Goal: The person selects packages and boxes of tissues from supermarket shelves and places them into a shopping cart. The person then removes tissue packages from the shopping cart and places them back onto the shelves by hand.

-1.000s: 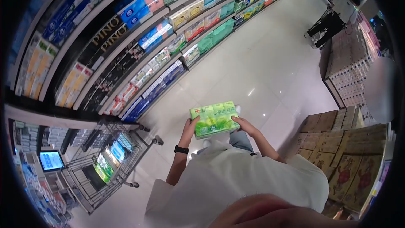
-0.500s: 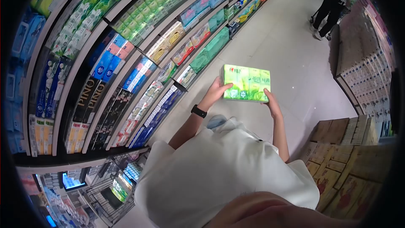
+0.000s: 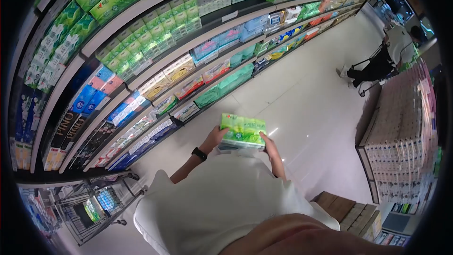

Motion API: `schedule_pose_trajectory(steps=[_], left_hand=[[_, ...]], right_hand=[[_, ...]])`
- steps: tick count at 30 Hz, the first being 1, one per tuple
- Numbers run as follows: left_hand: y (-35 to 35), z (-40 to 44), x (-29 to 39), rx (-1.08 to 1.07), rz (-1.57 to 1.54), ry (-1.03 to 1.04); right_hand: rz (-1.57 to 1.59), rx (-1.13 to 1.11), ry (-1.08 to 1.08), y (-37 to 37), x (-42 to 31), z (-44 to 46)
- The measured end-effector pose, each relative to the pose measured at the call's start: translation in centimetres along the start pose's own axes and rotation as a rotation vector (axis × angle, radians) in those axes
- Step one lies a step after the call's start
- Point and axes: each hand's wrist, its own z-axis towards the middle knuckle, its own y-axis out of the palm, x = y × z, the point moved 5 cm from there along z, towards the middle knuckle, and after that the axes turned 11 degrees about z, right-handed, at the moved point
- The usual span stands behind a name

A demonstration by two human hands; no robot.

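A green pack of tissues [image 3: 243, 130] is held in front of my body, low over the pale floor. My left hand [image 3: 216, 138] grips its left end, with the thumb on the top face and a black band on the wrist. Around the right end my right hand [image 3: 270, 146] is closed, thumb on the near corner. The fingers under the pack are hidden. Similar small green packs [image 3: 146, 35] fill a shelf at the upper left.
Long shelves [image 3: 179, 42] of packaged paper goods run along the left. A cart [image 3: 85, 210] holding several packs stands at the lower left. Stacked goods [image 3: 396, 146] and cardboard boxes [image 3: 342, 210] are on the right. Another person [image 3: 380, 63] is beside a cart at the upper right.
The view has turned, with more of the green shelves showing. The held pack sits lower and further left in view than half a second ago. Both hands have kept hold of it.
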Motion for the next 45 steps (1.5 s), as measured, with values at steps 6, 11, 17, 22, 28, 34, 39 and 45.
schedule_pose_trajectory(steps=[6, 11, 17, 22, 28, 34, 39, 45], left_hand=[[-2.1, 14.4, 6.2, 0.257, 0.037, -0.051], [-8.1, 21.6, 29.0, 0.444, -0.169, 0.680], [-15.3, 22.5, 39.9, 1.117, 0.532, 0.642], [-17.0, 21.9, 36.1, 1.370, 0.545, 0.661], [-8.9, 18.7, 26.0, 0.967, 0.414, 0.289], [4.7, 16.7, -12.8, 0.771, -0.513, -0.289], [25.5, -4.3, -22.3, 0.795, -0.228, -0.968], [39.5, -12.5, -17.4, 1.100, -0.620, -1.168]], right_hand=[[-0.150, -0.059, -0.079, -0.2, -15.2, 11.9], [-0.165, -0.245, -0.739, 4.7, -42.8, 13.7], [-0.129, -0.570, -0.998, 14.0, -58.0, 17.7], [-0.673, -0.436, -1.219, 21.6, -59.6, 21.7], [-0.718, -0.512, -1.255, 24.3, -57.1, 25.9], [-0.706, -0.505, -1.373, 23.6, -56.2, 27.2], [-0.691, -0.321, -1.802, 19.9, -57.0, 22.6], [-0.490, -0.773, -1.041, 12.9, -42.2, 32.3]])
